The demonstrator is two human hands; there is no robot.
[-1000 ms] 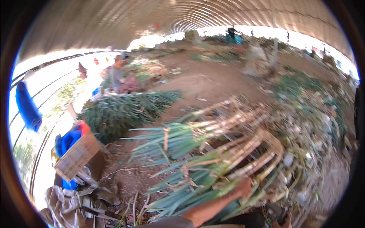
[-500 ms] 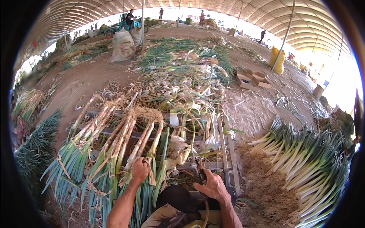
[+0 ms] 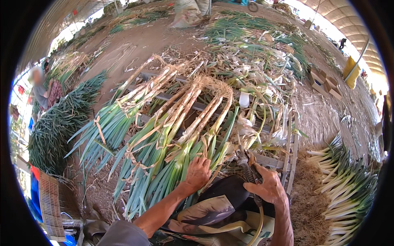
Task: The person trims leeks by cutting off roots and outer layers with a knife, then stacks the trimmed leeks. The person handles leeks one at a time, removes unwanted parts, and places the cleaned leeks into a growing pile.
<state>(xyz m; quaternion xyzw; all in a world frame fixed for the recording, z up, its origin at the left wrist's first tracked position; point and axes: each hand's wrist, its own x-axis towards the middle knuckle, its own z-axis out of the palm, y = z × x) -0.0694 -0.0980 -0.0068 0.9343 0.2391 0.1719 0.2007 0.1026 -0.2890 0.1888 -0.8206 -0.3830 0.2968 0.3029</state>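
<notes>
Several long green onions (image 3: 184,110) with brown roots and dry outer skins lie across a low metal frame (image 3: 287,164) in front of me. My left hand (image 3: 198,172) is closed over the green leaves of the nearest ones. In my right hand (image 3: 267,184) is an air gun (image 3: 248,166), its nozzle pointing away from me over the frame. A yellowish hose (image 3: 260,221) runs down from its handle. My fingers on the gun's far side are partly hidden. Stripped pale skins (image 3: 248,127) lie on the frame beyond the nozzle.
Clean white-stalked green onions (image 3: 340,184) are piled at the right, roots inward. Peelings (image 3: 262,78) and more onions (image 3: 234,28) cover the ground ahead. At the left are a large onion heap (image 3: 61,123), a seated person and a wicker chair (image 3: 51,205). An open cardboard box (image 3: 324,84) lies at the right.
My view has swung left and downward, bringing the person and chair in. My left hand has slid from the stalks down toward the leaves. The air gun stays in my right hand.
</notes>
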